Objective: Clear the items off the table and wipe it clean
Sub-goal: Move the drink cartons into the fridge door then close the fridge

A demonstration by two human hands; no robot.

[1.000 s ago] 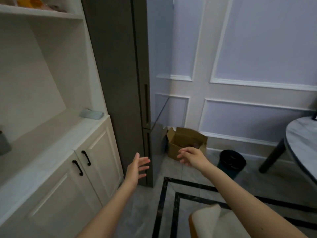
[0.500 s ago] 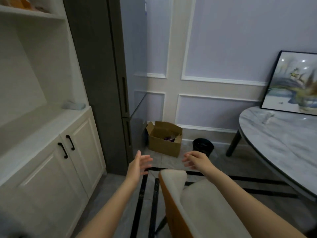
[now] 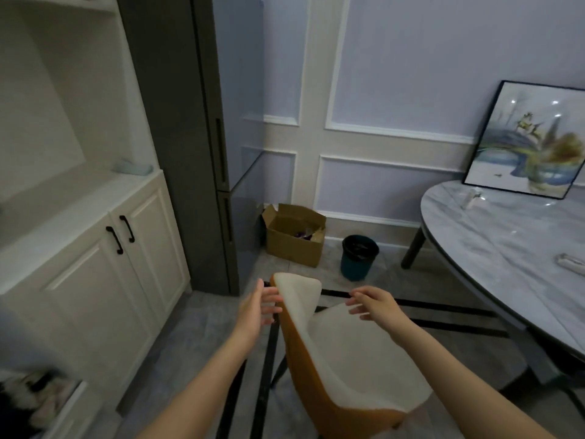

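A round grey marble table [image 3: 493,248] stands at the right. On it lie a small white object [image 3: 470,198] near the back and a pale flat item [image 3: 571,263] at the right edge; a framed painting [image 3: 528,144] leans on the wall behind. My left hand [image 3: 256,307] and my right hand [image 3: 375,304] are held out empty, fingers relaxed, either side of the backrest of an orange and cream chair [image 3: 342,359]. Neither hand touches the table.
White cabinets with black handles [image 3: 123,232] run along the left, with a pale green object [image 3: 133,167] on the counter. A tall grey fridge [image 3: 196,137] stands beyond. A cardboard box [image 3: 294,236] and a dark bin [image 3: 359,256] sit on the floor by the wall.
The view has swung right and pulled back: the table, painting and chair have come further into sight. Both hands stay empty and open, now lower over the chair back.
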